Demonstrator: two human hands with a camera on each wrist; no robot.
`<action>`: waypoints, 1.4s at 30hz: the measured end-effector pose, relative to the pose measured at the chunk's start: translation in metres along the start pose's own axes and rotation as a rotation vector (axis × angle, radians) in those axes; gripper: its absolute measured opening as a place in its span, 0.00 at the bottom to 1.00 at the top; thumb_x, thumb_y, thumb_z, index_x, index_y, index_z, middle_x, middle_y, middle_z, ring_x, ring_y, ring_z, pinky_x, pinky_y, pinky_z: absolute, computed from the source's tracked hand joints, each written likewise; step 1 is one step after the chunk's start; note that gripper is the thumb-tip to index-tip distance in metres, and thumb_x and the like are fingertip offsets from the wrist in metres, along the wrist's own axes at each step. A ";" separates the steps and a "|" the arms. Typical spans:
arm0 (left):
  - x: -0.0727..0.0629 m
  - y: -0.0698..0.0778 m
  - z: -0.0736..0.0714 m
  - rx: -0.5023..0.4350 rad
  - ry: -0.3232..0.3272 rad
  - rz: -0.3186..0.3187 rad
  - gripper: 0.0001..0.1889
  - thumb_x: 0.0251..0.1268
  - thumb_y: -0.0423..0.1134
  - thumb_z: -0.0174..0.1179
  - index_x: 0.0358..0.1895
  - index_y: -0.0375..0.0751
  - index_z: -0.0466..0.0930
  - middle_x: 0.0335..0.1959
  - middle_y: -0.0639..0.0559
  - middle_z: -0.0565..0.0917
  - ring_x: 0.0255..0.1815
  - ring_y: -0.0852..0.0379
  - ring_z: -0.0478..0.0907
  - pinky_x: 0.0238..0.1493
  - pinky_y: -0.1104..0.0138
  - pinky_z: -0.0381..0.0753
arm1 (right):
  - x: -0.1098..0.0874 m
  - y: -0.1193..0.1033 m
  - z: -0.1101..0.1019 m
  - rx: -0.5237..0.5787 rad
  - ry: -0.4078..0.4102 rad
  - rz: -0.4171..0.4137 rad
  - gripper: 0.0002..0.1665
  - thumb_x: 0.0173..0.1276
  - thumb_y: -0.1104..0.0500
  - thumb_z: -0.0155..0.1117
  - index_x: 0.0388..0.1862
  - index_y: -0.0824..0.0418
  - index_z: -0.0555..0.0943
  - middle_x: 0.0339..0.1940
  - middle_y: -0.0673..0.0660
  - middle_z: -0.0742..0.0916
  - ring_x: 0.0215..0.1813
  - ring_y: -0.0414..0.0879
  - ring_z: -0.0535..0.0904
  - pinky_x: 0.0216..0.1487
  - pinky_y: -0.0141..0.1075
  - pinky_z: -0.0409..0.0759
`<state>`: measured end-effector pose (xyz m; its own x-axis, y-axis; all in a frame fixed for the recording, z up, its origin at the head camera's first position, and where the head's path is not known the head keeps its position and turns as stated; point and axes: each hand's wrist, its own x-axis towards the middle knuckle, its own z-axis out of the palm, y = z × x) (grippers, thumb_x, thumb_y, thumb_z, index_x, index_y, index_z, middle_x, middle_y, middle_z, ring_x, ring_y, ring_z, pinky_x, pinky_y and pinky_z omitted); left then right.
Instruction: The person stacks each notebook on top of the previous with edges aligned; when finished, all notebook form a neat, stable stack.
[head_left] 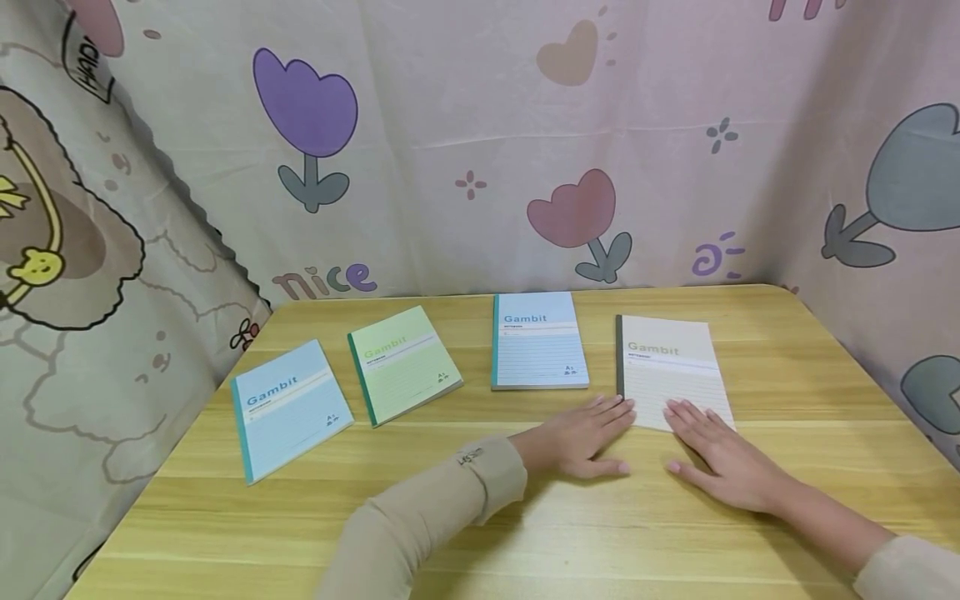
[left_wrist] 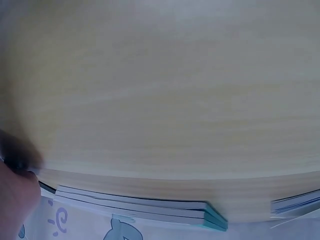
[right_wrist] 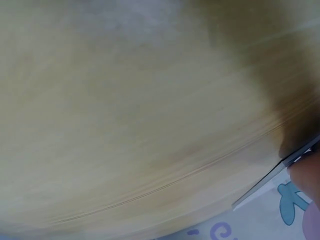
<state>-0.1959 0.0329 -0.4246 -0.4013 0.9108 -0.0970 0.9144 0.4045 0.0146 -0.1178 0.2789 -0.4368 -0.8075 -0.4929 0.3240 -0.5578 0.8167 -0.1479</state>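
A white book [head_left: 667, 367] is lying on the right side of the worktop [head_left: 570, 550], and two hands are resting at its near end. The left hand [head_left: 585, 437] is covering its near left corner, and the right hand [head_left: 723, 467] is resting on the cover by its right edge. The fingers of both hands are lying out straight. Three more books are sitting to the left, well apart from the hands except one: a blue book [head_left: 538, 342] is lying just past the left hand, then a green book [head_left: 405, 367], then a second blue book [head_left: 292, 412] at the far left. So four covers are showing: two blue, one green, one white. Edges are looking layered from the left wrist, so I cannot tell if more are lying underneath. A cloth [head_left: 435, 83] is hanging behind like a wall, showing one purple flower [head_left: 311, 108] and one red flower [head_left: 576, 212].
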 end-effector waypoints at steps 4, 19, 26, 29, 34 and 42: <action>-0.006 -0.001 0.003 -0.004 -0.004 0.009 0.40 0.68 0.64 0.32 0.74 0.43 0.39 0.76 0.50 0.40 0.77 0.55 0.35 0.74 0.68 0.35 | 0.002 -0.003 0.001 -0.001 -0.002 -0.013 0.40 0.63 0.48 0.60 0.68 0.68 0.63 0.67 0.69 0.69 0.74 0.29 0.36 0.70 0.20 0.27; -0.025 -0.002 0.005 -0.046 -0.007 0.029 0.39 0.69 0.63 0.33 0.74 0.42 0.40 0.76 0.49 0.39 0.76 0.54 0.36 0.75 0.64 0.36 | 0.005 -0.014 0.004 -0.006 0.001 -0.055 0.39 0.63 0.48 0.60 0.67 0.68 0.64 0.66 0.68 0.70 0.73 0.28 0.34 0.70 0.20 0.28; -0.030 0.003 0.001 -0.126 0.023 -0.030 0.37 0.71 0.60 0.32 0.74 0.42 0.38 0.76 0.46 0.38 0.77 0.51 0.35 0.75 0.64 0.37 | 0.008 -0.013 -0.001 0.047 0.067 0.016 0.35 0.64 0.53 0.61 0.65 0.69 0.67 0.65 0.69 0.72 0.76 0.50 0.52 0.71 0.20 0.32; -0.028 0.007 -0.002 -0.207 0.086 -0.108 0.36 0.72 0.58 0.29 0.74 0.41 0.35 0.76 0.43 0.37 0.77 0.50 0.34 0.75 0.63 0.37 | 0.012 -0.011 -0.008 0.061 0.176 0.110 0.31 0.64 0.57 0.60 0.62 0.71 0.70 0.61 0.71 0.75 0.65 0.63 0.67 0.75 0.37 0.49; -0.021 0.015 -0.003 -0.284 0.177 -0.235 0.34 0.73 0.57 0.26 0.74 0.38 0.39 0.75 0.37 0.42 0.76 0.47 0.38 0.75 0.61 0.41 | 0.015 -0.004 -0.017 0.007 0.252 0.248 0.28 0.65 0.58 0.58 0.58 0.76 0.70 0.51 0.73 0.79 0.53 0.66 0.71 0.54 0.57 0.67; -0.011 0.030 0.000 -0.290 0.118 -0.356 0.34 0.73 0.58 0.27 0.74 0.40 0.45 0.73 0.34 0.50 0.75 0.44 0.43 0.75 0.60 0.45 | 0.009 0.001 -0.014 -0.115 0.026 0.432 0.35 0.66 0.52 0.56 0.61 0.79 0.66 0.45 0.76 0.78 0.48 0.66 0.73 0.41 0.56 0.75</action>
<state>-0.1640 0.0353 -0.4232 -0.7061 0.7074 -0.0327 0.6729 0.6846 0.2802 -0.1230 0.2798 -0.4207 -0.9559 -0.0928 0.2786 -0.1443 0.9748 -0.1702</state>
